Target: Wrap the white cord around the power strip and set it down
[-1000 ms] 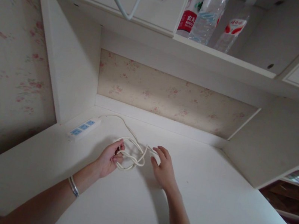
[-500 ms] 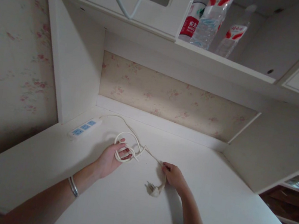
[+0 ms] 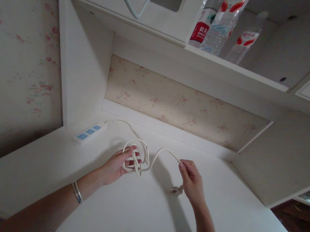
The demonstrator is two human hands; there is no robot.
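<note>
A white power cord (image 3: 158, 154) lies in loose loops across the fingers of my left hand (image 3: 122, 165), with the thumb closed over them. Near the plug end, my right hand (image 3: 193, 181) pinches the cord between thumb and fingers, a little above the desk. The plug (image 3: 176, 190) dangles just below that hand, its prongs pointing left. A slack arc of cord runs between my two hands. From the loops the cord trails back to a white power strip (image 3: 90, 133) with blue sockets, which lies on the desk at the left.
The white desk (image 3: 132, 222) has a side panel (image 3: 85, 65) at left and another at right. Above hangs a cabinet shelf (image 3: 239, 68) holding several plastic bottles (image 3: 221, 24). A pale blue bent rod or tube (image 3: 137, 13) crosses the cabinet door.
My right hand has moved right and lifted the cord, so the plug shifted right and the stretch between my hands now bows upward. My left hand keeps the loops, slightly farther right.
</note>
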